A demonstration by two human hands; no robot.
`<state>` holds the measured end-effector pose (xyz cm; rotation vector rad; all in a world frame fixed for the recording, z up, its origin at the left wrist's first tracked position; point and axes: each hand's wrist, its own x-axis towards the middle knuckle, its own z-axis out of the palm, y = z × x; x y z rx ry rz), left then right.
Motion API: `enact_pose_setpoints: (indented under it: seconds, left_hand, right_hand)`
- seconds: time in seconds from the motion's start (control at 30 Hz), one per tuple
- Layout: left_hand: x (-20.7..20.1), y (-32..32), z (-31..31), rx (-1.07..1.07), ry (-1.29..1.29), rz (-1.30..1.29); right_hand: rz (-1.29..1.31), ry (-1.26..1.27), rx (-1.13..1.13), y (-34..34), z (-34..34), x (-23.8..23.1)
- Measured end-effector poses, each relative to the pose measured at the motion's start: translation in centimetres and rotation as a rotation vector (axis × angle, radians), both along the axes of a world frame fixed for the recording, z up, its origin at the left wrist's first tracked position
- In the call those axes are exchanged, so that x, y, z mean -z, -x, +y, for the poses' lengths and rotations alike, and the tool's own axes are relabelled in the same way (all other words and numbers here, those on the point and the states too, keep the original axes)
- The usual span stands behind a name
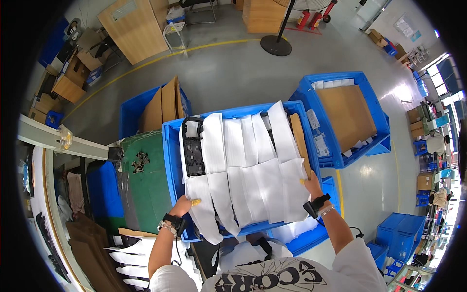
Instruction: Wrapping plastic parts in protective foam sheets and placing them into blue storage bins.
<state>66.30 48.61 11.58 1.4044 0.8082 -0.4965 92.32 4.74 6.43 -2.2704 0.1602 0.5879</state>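
A large blue crate [171, 165] stands before me, filled with white foam-like sheets [235, 141] in two rows. The near row overlaps the far one, and some of its ends droop over the near rim. At the near row's left end is my left hand [183, 206], its yellow-covered thumb on the outermost sheet and its other fingers mostly hidden. My right hand [312, 186] grips the opposite end likewise, a yellow cover on its thumb. Between sheets at the far left shows a black slotted plastic part [194, 153]. Brown cardboard [298, 136] lines the crate's right side.
A second blue crate [357, 80] with cardboard and white sheets stands at the right. Behind-left is a blue bin [131, 114] of cardboard. A green surface [146, 194] at the left bears a pile of small metal pieces [140, 162]. A fan base [276, 45] stands farther off.
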Motion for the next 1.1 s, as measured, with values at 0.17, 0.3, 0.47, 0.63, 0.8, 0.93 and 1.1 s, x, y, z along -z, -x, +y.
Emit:
enact_pose_setpoints:
  seconds: [0.17, 0.3, 0.47, 0.63, 0.8, 0.93, 1.1]
  left_hand:
    - [-3.1, -1.0, -0.4, 0.025, -0.034, -0.025]
    - [-6.8, 0.4, -0.5, -0.024, -0.041, -0.069]
    - [-11.0, 3.7, -2.0, -0.143, -0.076, -0.187]
    - [-14.3, 7.8, -5.6, -0.231, -0.278, -0.273]
    - [-17.3, 15.6, -9.4, -0.557, -0.271, -0.266]
    - [-18.4, 22.6, -12.8, -0.723, -0.280, -0.277]
    - [-19.3, 32.6, -15.9, -0.957, -0.350, -0.293]
  right_hand:
    - [-0.015, -0.110, -0.009, -0.1, -1.5, -3.2]
    - [0.135, -0.359, 0.034, 0.3, -0.8, -7.8]
    - [0.045, -0.580, -0.183, 0.4, 1.3, -14.0]
    - [0.055, -0.628, -0.251, 0.7, 2.7, -17.5]
    - [0.180, -0.615, -0.222, 2.1, 3.8, -19.1]
    - [0.115, -0.518, -0.292, 6.1, 7.1, -22.1]
    - [0.182, -0.503, -0.647, 13.7, 14.5, -24.4]
